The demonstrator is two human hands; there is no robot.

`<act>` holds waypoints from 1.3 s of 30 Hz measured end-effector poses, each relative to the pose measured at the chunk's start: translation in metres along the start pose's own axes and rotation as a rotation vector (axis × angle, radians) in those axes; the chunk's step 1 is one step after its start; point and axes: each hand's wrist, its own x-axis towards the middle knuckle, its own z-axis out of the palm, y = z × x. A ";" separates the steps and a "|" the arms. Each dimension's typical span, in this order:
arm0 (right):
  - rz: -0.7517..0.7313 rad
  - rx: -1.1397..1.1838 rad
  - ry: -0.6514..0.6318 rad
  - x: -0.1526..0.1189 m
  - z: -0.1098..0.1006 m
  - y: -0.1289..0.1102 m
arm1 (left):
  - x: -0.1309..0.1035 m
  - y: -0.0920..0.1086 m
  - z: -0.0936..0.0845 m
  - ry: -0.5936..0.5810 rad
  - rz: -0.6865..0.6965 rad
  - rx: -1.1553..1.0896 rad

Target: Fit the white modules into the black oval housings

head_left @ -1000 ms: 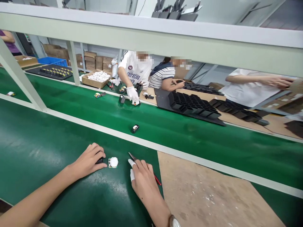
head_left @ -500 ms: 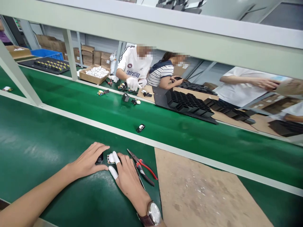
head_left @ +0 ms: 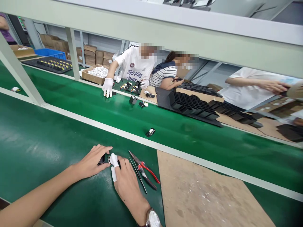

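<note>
So from where I'm standing, the left hand (head_left: 93, 161) is cupping a black case (head_left: 101, 160) on the green bench (head_left: 71, 200), finger and thumb spreading around it; can't tell if they're squeezing. The little circuit board (head_left: 109, 160) is lying between both hands, the right hand (head_left: 126, 178) touching its white top with covered fingers, and I can't tell if they're pinching. My worry: if those covers are slipping, the board could be skidding into the case and bending something. Tweezers (head_left: 139, 177) and pliers (head_left: 142, 167) are lying close by, asking for a wrist bump.
</note>
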 end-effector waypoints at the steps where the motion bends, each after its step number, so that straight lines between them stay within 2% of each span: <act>1: 0.002 0.005 0.000 0.000 0.000 -0.001 | 0.000 0.000 0.000 0.002 0.004 0.002; 9: 0.105 0.230 0.078 0.003 -0.007 0.003 | 0.001 0.000 -0.002 -0.014 0.004 -0.010; 14: 0.121 0.360 0.153 0.001 -0.001 0.013 | 0.001 0.000 -0.001 -0.038 -0.023 -0.023; 18: 0.139 0.394 0.135 0.001 0.002 0.017 | -0.002 -0.005 -0.002 -0.040 -0.019 -0.055; 26: 0.100 0.381 0.231 0.002 -0.003 0.017 | -0.006 -0.006 -0.032 -0.078 -0.074 -0.066; 28: 0.103 0.391 0.280 0.003 -0.005 0.016 | -0.006 -0.005 -0.035 -0.092 -0.080 -0.062; 33: 0.091 0.507 0.393 0.002 -0.020 0.011 | -0.007 -0.003 -0.022 -0.061 -0.049 -0.089; 39: 0.014 0.555 0.460 -0.002 -0.031 0.001 | -0.007 0.005 -0.008 0.016 0.120 -0.096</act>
